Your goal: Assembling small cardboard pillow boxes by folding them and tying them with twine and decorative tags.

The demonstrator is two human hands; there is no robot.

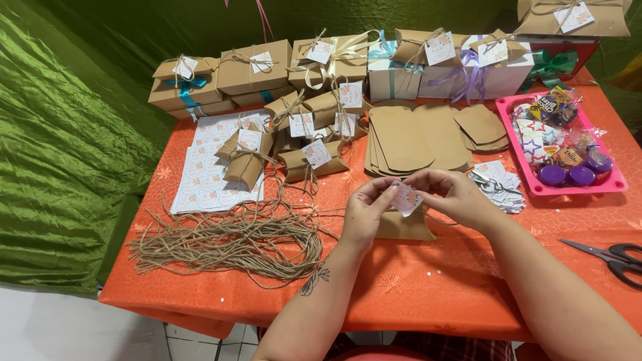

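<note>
My left hand (pixel 364 212) and my right hand (pixel 456 196) meet over the orange table (pixel 414 287), both pinching a small white paper tag (pixel 406 198) with a pink round print. A thin jute string runs from the tag toward the right. Just under my hands lies a brown kraft pillow box (pixel 403 227). A loose heap of jute twine (pixel 234 237) lies to the left of my left hand.
Finished kraft boxes (pixel 254 67) with tags and ribbons line the back. Flat kraft blanks (pixel 414 137), a sticker sheet (pixel 207 167), a pile of tags (pixel 498 180), a pink tray of sweets (pixel 605 187) and black scissors (pixel 612 257) lie around. Green cloth hangs left.
</note>
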